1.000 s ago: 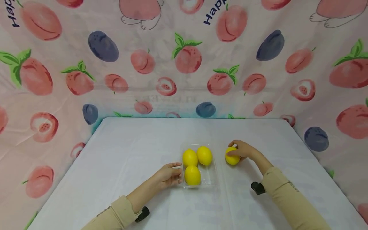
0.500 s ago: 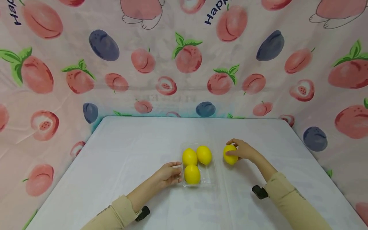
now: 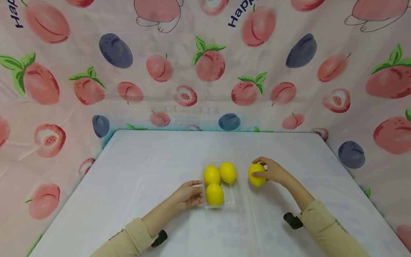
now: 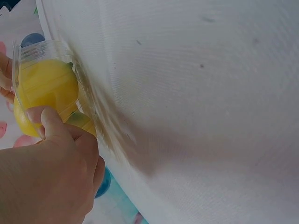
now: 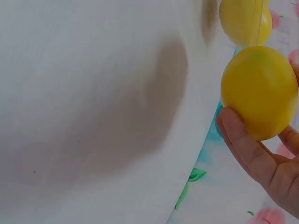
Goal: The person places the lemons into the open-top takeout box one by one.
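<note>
White table [image 3: 135, 171]: 3 lemons [image 3: 212, 175] in 1 clear tray [image 3: 238, 200], left hand [image 3: 187, 194] gripping its edge, right hand [image 3: 273, 171] grasping 1 lemon [image 3: 256, 175].

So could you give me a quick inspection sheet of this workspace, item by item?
Surface: white cloth-covered table.
Job's things: clear plastic tray holding three yellow lemons; fourth yellow lemon held beside it.
Clutter: nothing seen.
Grips: left hand grips the tray's left edge; right hand holds the fourth lemon.
Cables: nothing seen.
Surroundings: pink fruit-print fabric backdrop.
</note>
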The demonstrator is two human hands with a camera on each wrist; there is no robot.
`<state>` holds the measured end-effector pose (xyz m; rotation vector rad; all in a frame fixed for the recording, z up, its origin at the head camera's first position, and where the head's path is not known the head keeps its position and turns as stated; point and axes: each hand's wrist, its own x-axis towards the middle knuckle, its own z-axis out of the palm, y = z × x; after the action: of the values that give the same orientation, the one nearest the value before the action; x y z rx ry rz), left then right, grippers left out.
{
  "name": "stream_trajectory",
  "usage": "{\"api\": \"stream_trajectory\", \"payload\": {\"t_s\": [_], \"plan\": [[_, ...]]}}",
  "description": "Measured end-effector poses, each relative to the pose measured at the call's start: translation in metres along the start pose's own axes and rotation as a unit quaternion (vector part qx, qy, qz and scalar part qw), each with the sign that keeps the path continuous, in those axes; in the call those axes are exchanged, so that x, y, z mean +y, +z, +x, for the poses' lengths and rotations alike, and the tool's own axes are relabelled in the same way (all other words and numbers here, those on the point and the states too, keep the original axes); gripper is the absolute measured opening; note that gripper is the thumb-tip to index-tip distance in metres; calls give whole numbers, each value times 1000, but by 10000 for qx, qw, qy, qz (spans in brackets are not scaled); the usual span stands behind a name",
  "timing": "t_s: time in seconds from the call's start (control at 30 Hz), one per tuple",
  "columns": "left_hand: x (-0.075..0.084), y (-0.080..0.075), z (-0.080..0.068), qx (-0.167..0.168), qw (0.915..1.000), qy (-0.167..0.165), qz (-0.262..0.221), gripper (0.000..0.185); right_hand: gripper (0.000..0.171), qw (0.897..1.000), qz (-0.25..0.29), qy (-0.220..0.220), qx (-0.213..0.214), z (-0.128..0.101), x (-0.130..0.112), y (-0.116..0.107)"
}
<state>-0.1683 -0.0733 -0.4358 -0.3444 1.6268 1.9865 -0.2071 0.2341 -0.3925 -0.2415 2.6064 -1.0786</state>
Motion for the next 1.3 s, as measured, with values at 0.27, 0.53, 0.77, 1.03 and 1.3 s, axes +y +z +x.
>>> {"api": "stream_trajectory", "payload": {"t_s": [0.27, 0.53, 0.77, 1.03, 1.3], "plan": [[-2, 1, 0, -92, 9999, 87, 12, 33, 55, 9996, -74, -267, 93, -12, -9, 11], [-5, 2, 0, -126, 9999, 114, 9, 35, 52, 9985, 13, -529, 171, -21, -20, 24], [-6, -1, -3, -146, 9999, 60, -5, 34, 52, 9953, -75, -945, 222, -24, -33, 39], [-2, 1, -1, 62, 9999, 104, 58, 33, 50, 9919, -177, -1238, 239, -22, -42, 47], [-2, 1, -2, 119, 9998, 122, 78, 33, 49, 9919, -201, -1221, 294, -27, -48, 60]]}}
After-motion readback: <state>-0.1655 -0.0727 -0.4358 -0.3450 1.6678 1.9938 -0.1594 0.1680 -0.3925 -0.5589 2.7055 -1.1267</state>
